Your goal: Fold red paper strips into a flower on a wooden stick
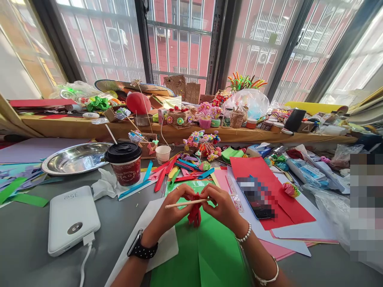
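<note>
Above the green sheet (206,251), at six o'clock: left hand (172,213) and right hand (221,207) both pinched on the red paper piece (194,213), wooden stick (187,203) laid across between the fingertips. Likely to tear or unroll if pinched unevenly; could slip off the stick. Coffee cup (124,163) at ten o'clock, easily knocked.

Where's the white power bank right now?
In the head view the white power bank lies on the grey table at lower left, left of the left hand and just below the black-lidded coffee cup, its cable plugged in.
</note>
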A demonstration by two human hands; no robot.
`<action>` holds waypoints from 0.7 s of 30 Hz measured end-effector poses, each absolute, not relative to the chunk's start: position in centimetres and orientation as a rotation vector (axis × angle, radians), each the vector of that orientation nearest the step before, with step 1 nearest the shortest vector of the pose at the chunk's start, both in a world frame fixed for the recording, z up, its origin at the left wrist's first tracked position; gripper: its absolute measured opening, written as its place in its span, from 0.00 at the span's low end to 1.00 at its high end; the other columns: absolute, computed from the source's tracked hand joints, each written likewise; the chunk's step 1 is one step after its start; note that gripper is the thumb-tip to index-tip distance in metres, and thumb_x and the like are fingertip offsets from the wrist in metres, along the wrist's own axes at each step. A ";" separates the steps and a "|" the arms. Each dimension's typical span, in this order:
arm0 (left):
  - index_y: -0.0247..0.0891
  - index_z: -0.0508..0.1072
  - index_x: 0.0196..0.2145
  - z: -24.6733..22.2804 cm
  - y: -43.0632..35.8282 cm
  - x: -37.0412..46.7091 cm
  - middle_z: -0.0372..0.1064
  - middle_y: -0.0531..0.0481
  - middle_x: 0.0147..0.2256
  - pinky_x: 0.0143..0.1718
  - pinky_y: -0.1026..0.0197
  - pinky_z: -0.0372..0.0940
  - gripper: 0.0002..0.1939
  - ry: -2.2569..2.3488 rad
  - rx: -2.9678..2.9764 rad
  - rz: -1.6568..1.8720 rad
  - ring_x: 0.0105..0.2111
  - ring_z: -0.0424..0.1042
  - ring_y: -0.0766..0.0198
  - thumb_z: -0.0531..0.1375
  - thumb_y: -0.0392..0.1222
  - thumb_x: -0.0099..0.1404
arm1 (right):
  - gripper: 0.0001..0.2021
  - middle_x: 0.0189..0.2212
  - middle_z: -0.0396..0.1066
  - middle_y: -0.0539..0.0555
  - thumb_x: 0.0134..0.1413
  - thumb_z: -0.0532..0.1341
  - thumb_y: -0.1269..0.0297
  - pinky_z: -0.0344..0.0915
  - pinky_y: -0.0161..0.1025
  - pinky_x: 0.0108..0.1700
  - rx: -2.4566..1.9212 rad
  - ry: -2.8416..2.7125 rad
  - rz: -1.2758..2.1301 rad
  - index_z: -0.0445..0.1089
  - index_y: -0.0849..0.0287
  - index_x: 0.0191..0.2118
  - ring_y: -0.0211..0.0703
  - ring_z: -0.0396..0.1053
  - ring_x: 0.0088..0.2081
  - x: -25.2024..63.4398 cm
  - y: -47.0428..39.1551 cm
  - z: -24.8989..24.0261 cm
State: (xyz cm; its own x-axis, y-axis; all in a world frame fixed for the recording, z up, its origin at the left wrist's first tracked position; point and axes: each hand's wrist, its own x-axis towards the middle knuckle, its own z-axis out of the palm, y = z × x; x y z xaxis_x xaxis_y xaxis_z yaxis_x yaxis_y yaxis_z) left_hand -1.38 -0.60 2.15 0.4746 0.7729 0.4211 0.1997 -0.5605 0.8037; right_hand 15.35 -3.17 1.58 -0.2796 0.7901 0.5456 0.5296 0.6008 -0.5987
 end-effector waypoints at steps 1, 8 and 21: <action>0.37 0.65 0.29 2.2 -0.6 -1.4 0.65 0.51 0.29 0.33 0.63 0.62 0.04 0.810 2.010 1.035 0.31 0.66 0.64 0.56 0.40 0.55 | 0.05 0.27 0.61 0.50 0.43 0.53 0.76 0.54 0.30 0.24 -1.052 -1.968 0.367 0.60 0.58 0.27 0.33 0.56 0.23 15.4 -3.2 1.6; 0.37 0.63 0.27 2.3 -0.8 -1.1 0.64 0.51 0.28 0.31 0.63 0.61 0.04 0.834 1.995 1.008 0.30 0.65 0.65 0.55 0.40 0.56 | 0.07 0.29 0.63 0.51 0.43 0.54 0.76 0.55 0.30 0.24 -1.080 -2.054 0.345 0.59 0.58 0.30 0.34 0.59 0.25 15.6 -3.4 2.0; 0.37 0.61 0.27 2.3 -0.5 -1.2 0.61 0.52 0.28 0.31 0.64 0.59 0.03 0.840 2.045 1.003 0.30 0.63 0.66 0.55 0.37 0.55 | 0.03 0.26 0.64 0.52 0.47 0.53 0.73 0.57 0.32 0.26 -1.174 -2.087 0.115 0.60 0.58 0.28 0.38 0.62 0.27 14.9 -3.8 2.1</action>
